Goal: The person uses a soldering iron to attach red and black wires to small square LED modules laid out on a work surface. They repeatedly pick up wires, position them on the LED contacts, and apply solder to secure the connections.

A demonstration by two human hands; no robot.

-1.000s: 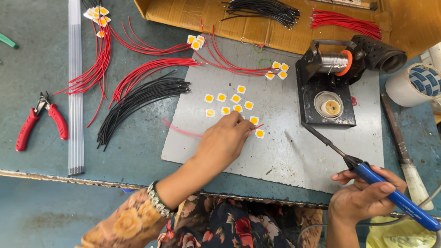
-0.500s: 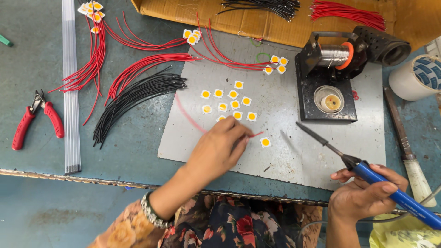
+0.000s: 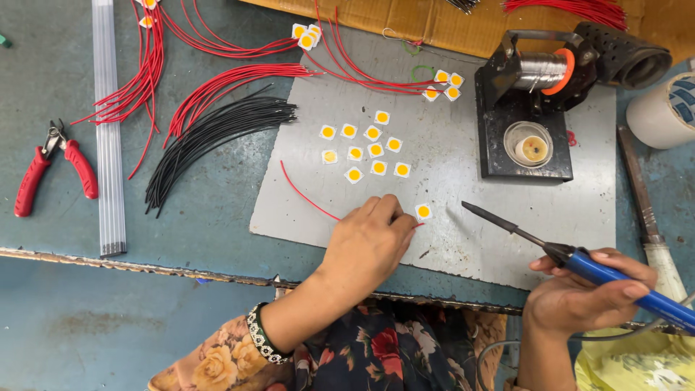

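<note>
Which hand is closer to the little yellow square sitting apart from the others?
Left. The left hand has its fingertips right beside the lone yellow square, holding a red wire. The right hand is off to its right, gripping the blue soldering iron.

Floral sleeve (image 3: 210,358), beaded bracelet (image 3: 260,334)

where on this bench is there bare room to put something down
The grey mat is bare below the stand, between the single chip and the soldering iron. The teal bench is bare between black wires and the front edge. It is crowded around the chip cluster and red wires.
</note>
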